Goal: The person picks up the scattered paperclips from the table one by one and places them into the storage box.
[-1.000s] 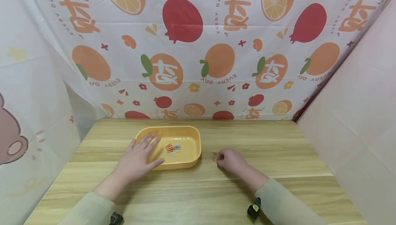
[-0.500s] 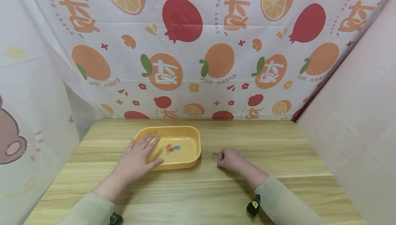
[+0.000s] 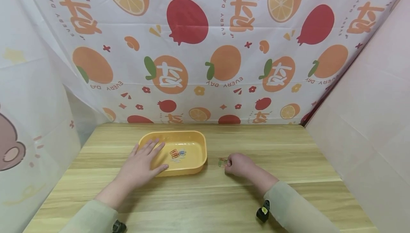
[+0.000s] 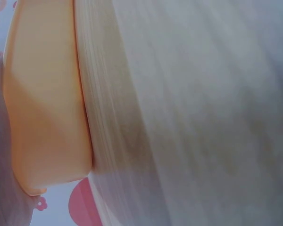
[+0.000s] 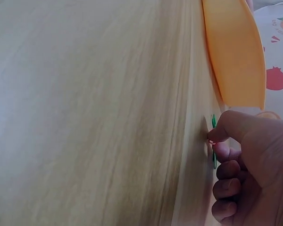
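In the head view, my left hand [image 3: 137, 167] lies spread over the left end of a yellow tray [image 3: 200, 169], fingers straight over its rim. Inside the tray is a small group of red, blue and white paper clips [image 3: 174, 154]. To the right of the tray, my right hand [image 3: 240, 165] is down at the table, thumb and forefinger pinching at a pink paper clip [image 5: 211, 141]. The other fingers are curled in. Beside the fingertips lie a green paper clip [image 3: 220, 163] and an orange-red one [image 3: 221, 159]. Another green clip [image 5: 214, 160] shows below the thumb and forefinger in the right wrist view.
The wooden table [image 3: 192, 204] carries all of this. A fruit-print cloth [image 3: 198, 30] hangs behind its far edge, with pale cloths at the left and right sides. Black wrist devices [image 3: 263, 211] sit near both sleeves.
The right fingers have shifted slightly at the clips, and a bit of green now shows near their tips. The left hand stays on the tray; the whole view has drifted a little.
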`<state>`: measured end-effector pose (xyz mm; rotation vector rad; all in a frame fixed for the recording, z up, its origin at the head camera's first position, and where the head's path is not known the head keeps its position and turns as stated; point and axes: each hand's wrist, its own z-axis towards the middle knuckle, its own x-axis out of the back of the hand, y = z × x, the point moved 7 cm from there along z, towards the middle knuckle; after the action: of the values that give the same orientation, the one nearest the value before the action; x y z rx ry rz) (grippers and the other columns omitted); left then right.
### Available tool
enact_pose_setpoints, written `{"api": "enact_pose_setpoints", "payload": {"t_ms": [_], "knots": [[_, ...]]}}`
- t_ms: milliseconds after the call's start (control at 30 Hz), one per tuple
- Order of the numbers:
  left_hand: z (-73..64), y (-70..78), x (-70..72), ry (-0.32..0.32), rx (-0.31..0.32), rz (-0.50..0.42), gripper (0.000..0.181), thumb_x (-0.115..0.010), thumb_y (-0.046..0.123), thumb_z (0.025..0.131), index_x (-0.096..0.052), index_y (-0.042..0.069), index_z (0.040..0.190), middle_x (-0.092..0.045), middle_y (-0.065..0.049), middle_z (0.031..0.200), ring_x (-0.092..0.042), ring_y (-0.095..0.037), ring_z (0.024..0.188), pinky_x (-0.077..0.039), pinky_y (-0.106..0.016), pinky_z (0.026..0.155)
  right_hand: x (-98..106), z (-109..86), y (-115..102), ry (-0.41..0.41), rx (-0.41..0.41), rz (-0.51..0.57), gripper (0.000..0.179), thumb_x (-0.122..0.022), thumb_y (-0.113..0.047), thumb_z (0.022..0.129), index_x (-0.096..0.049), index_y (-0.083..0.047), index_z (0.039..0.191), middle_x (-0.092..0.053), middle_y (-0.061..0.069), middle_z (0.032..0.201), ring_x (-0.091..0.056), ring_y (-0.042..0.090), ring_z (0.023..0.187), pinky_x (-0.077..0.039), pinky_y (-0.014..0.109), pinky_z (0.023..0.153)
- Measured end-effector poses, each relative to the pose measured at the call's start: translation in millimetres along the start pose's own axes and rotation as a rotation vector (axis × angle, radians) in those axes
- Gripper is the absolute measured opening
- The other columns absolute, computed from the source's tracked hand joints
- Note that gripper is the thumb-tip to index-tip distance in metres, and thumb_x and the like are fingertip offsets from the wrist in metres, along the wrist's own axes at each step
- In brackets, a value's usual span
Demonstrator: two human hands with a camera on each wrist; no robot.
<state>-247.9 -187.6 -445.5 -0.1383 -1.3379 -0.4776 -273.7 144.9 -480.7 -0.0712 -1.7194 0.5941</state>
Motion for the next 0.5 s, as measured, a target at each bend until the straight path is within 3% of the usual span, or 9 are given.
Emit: {"api": "enact_pose_setpoints", "payload": {"t_ms": [500], "knots": [[0.1, -1.6, -0.8, 0.002, 0.0, -0.005, 0.084, -0.058, 0.066, 0.089, -0.036, 0.017, 0.155, -0.03, -0.011, 0.161, -0.023, -0.037, 0.147, -0.008, -0.064, 0.117, 0.3, -1.8, -4.7, 0.08, 0.116, -0.116, 0.025, -0.067, -0.017, 0.08, -0.049, -0.021, 0.063, -0.044, -0.01, 0.059, -0.038, 0.007, 0.053, -0.032, 0.024, 0.052]]}}
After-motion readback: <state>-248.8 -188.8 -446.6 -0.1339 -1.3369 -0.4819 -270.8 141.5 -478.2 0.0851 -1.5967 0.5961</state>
